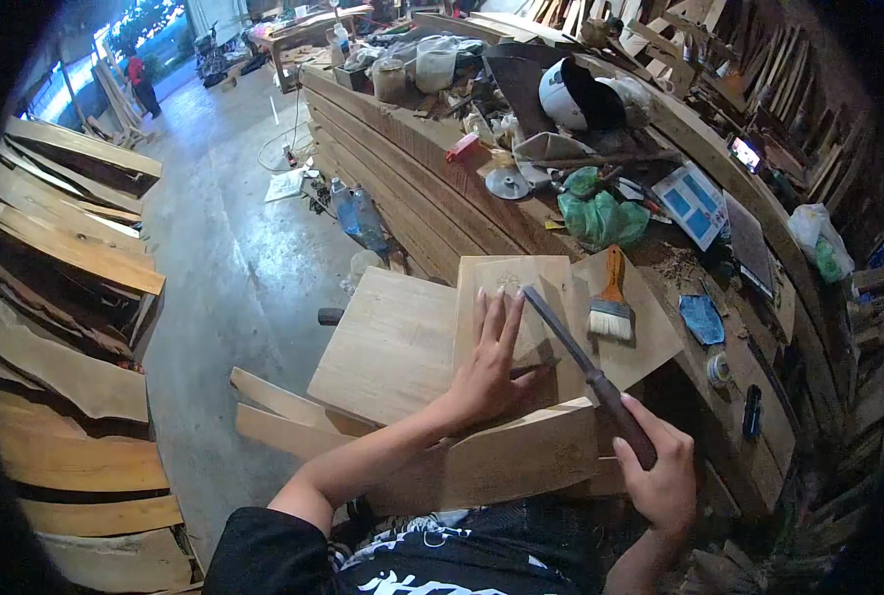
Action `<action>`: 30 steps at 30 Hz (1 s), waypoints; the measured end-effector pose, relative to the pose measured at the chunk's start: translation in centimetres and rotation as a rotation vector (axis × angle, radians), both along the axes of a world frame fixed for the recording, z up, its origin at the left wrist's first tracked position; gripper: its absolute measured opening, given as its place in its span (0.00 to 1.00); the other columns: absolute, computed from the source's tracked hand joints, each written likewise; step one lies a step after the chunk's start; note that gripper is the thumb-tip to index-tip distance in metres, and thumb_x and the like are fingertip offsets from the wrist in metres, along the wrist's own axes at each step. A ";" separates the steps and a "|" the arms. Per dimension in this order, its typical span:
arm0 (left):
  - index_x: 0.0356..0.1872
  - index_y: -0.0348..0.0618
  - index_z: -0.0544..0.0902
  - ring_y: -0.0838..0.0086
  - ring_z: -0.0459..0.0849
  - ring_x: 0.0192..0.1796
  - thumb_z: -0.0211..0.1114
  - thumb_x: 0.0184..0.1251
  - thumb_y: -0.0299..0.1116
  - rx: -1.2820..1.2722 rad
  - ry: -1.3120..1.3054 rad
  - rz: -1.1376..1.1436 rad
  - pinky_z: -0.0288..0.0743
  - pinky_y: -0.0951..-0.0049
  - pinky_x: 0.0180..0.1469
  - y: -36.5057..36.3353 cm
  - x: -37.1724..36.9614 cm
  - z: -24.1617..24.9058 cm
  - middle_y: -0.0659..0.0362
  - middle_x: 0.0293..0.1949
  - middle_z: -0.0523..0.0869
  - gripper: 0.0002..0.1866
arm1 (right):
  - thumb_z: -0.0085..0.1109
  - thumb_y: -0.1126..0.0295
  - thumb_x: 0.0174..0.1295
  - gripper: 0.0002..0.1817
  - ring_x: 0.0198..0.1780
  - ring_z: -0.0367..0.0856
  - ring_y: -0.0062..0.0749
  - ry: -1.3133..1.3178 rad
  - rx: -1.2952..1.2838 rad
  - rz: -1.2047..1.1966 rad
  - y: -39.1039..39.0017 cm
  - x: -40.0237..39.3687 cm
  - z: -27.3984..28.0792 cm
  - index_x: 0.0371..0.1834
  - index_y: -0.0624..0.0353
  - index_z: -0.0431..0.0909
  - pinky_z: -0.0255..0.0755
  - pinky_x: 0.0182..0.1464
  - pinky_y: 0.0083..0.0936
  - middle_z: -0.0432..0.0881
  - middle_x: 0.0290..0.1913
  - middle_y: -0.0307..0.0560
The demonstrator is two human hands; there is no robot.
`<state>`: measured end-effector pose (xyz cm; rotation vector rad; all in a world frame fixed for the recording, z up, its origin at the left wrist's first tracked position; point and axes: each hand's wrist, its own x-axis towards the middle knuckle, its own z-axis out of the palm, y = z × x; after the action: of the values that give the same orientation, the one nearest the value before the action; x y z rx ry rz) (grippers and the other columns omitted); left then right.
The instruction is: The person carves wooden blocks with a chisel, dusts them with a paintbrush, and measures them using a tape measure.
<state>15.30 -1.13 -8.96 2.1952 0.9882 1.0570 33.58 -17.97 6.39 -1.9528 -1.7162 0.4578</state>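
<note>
My right hand (658, 464) is wrapped round the dark brown handle of a long chisel (564, 337). Its narrow metal blade slants up and left, the tip lying over a pale wooden board (551, 270) just beside my left fingertips. Flat on that same board rests my left hand (494, 359), fingers stretched out and apart. Faint marks show on the wood above those fingers. To the left, another light board (387, 332) lies alongside. A brush (612, 297) with an orange handle and white bristles sits right of the blade.
Long stacked beams (402, 164) carry a green plastic bag (601, 213), a white helmet (567, 94), a blue-and-white sheet (692, 203) and a tape roll (719, 371). Wooden slabs (75, 446) line the left side. A person in red (140, 84) stands far off near the opening.
</note>
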 end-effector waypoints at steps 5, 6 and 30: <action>0.81 0.37 0.47 0.33 0.39 0.81 0.81 0.51 0.37 0.011 0.030 0.061 0.48 0.44 0.80 0.3 0.4 -1.1 0.32 0.80 0.44 0.61 | 0.64 0.74 0.62 0.29 0.41 0.86 0.58 -0.025 0.024 0.018 3.8 -1.3 -1.8 0.69 0.57 0.75 0.79 0.48 0.45 0.83 0.39 0.66; 0.81 0.36 0.48 0.33 0.40 0.81 0.81 0.51 0.37 0.031 0.032 0.063 0.48 0.44 0.80 0.4 0.4 -1.4 0.31 0.80 0.44 0.61 | 0.63 0.73 0.62 0.29 0.40 0.85 0.59 -0.038 0.041 0.030 4.7 -1.6 -2.4 0.69 0.57 0.75 0.79 0.47 0.47 0.83 0.38 0.66; 0.75 0.24 0.57 0.34 0.44 0.81 0.77 0.53 0.41 0.082 0.226 0.121 0.44 0.47 0.81 0.0 0.0 -0.2 0.29 0.78 0.51 0.54 | 0.65 0.74 0.61 0.33 0.37 0.85 0.54 -0.259 -0.204 -0.101 -1.4 -6.9 1.5 0.73 0.53 0.72 0.78 0.43 0.46 0.82 0.35 0.60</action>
<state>15.31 -1.14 -9.13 2.3872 1.2093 0.9310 26.71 -19.41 7.86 -2.3198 -1.7733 0.3678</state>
